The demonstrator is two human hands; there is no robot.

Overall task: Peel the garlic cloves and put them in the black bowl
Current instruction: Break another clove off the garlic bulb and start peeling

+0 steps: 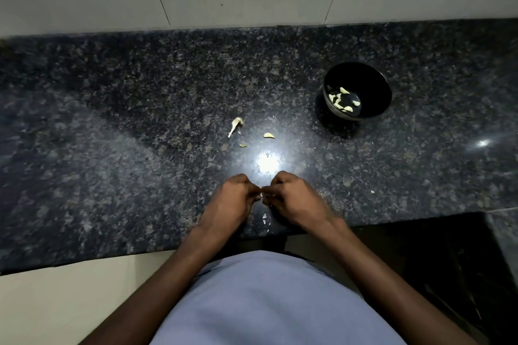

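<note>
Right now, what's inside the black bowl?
The black bowl holds several peeled garlic cloves lying around its bare dark middle. Its near wall hides part of the bottom, so an exact count isn't possible.

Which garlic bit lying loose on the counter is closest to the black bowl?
The pale clove; the stalk piece and small scrap lie farther left.

Bowl (357, 91) far right on counter (112, 120); garlic stem (235, 126) centre.

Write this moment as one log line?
step: peeling | left hand and right hand: pinching a garlic clove together | black bowl: several peeled cloves inside | counter: one loose clove
</note>
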